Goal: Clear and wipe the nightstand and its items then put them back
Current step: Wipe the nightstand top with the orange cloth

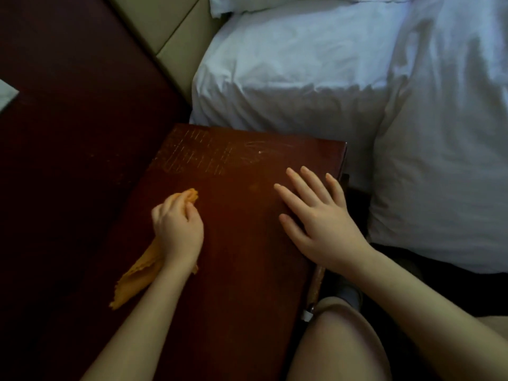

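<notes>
Left grip [178,232]: fingers curled round the orange cloth [137,279], holding it on the desk [242,270] near its left edge.
Cloth tail: trails back under the wrist to the left edge.
Right grip [321,224]: flat on the desk, fingers spread, near the right edge.
Bed [302,78]: white linen past the far edge.

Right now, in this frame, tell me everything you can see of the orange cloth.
The orange cloth is a thin, soft fabric with a textured weave and a rough, uneven edge. It is crumpled, not folded. The left hand grips its middle, fingers curled round it, holding it against the dark red-brown nightstand top. A small bunch pokes out beyond the fingertips; a longer tail trails back beside the wrist toward the top's left edge. Whether it is damp cannot be told.
</notes>
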